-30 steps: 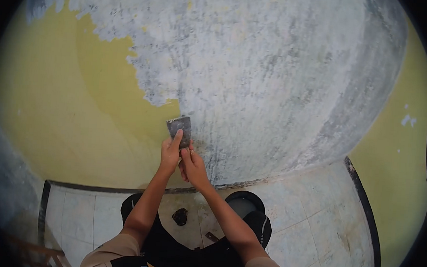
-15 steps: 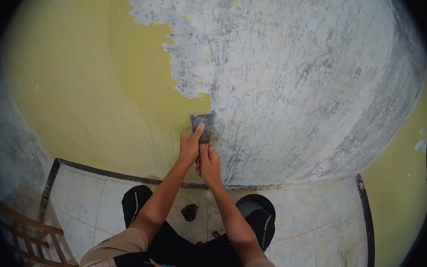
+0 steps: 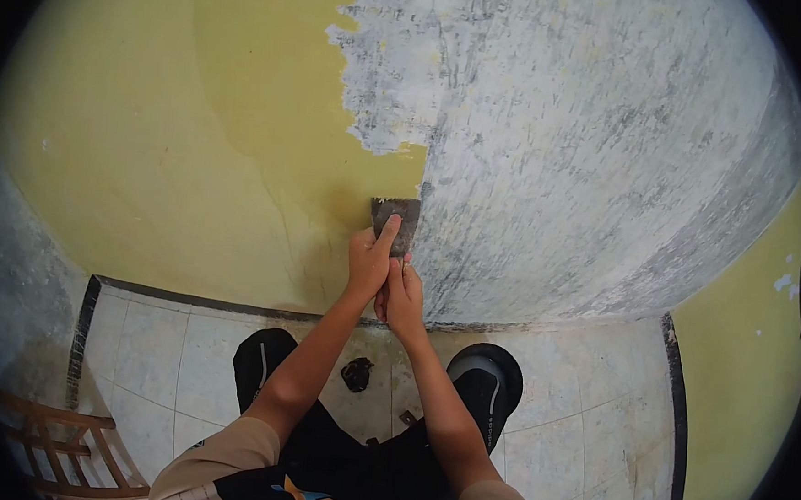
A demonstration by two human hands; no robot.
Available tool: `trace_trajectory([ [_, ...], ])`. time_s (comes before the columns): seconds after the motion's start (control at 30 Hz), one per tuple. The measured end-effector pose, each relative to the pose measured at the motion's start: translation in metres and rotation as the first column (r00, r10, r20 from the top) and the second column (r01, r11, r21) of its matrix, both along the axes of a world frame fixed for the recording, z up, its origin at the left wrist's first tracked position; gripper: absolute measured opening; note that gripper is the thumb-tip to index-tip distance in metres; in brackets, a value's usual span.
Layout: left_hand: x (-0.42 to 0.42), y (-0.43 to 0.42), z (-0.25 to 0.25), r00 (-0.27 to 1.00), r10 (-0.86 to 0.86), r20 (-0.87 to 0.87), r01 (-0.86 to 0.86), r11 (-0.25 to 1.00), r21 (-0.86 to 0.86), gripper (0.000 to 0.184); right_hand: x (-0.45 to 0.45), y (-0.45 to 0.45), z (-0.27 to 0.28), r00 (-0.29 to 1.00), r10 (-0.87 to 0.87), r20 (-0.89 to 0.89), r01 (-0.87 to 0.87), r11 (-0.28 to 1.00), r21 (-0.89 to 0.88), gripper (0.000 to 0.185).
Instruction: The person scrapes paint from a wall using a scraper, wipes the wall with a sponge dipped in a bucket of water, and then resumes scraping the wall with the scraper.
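Note:
A flat, dark scraper (image 3: 395, 224) with a wide blade lies against the wall at the lower edge of the remaining yellow paint (image 3: 382, 171). My left hand (image 3: 370, 262) grips it, the thumb stretched up along the blade. Just below and to the right, my right hand (image 3: 402, 296) is closed round the handle, most of which is hidden by the fingers. Light flakes show along the blade's top edge. To the right of the blade the wall is bare, mottled grey and white (image 3: 552, 168), with a ragged border against the yellow.
Below the wall runs a dark skirting strip (image 3: 232, 306) above pale floor tiles (image 3: 151, 349). Between my legs lie a crumpled black object (image 3: 356, 374) and a small brown piece (image 3: 408, 417). A round black container (image 3: 509, 359) is beside my right knee. A wooden rack (image 3: 72, 450) stands lower left.
The view has shifted, and the wall's ragged border now appears further right. Both hands and the scraper appear further right and slightly higher in the view. The grip looks the same.

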State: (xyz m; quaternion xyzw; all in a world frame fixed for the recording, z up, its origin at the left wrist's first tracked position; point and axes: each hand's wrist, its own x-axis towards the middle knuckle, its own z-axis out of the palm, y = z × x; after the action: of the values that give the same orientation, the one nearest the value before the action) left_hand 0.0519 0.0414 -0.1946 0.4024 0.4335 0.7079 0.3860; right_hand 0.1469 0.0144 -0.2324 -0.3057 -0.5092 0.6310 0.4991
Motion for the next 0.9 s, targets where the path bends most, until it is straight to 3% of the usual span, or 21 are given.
trace_trajectory([
  [0.07,0.003,0.000,0.009,0.999,0.028,0.040,-0.028,1.000,0.005,0.042,-0.004,0.002,0.003,0.998,-0.006,-0.064,0.005,1.000,-0.020,0.034],
  [0.57,0.001,-0.001,0.026,0.988,-0.002,0.153,0.009,0.999,-0.042,0.043,-0.006,0.005,0.013,0.998,-0.002,-0.068,0.007,0.997,0.072,0.038],
  [0.67,-0.009,-0.001,0.026,0.997,-0.050,0.053,0.053,0.997,-0.061,0.036,-0.003,0.008,0.014,0.999,0.012,-0.038,-0.010,0.998,0.055,0.038],
  [0.9,0.001,0.008,0.030,0.982,0.012,0.190,-0.002,0.998,-0.055,0.037,0.000,0.002,0.025,0.996,0.062,-0.056,-0.064,0.998,-0.020,0.037],
])
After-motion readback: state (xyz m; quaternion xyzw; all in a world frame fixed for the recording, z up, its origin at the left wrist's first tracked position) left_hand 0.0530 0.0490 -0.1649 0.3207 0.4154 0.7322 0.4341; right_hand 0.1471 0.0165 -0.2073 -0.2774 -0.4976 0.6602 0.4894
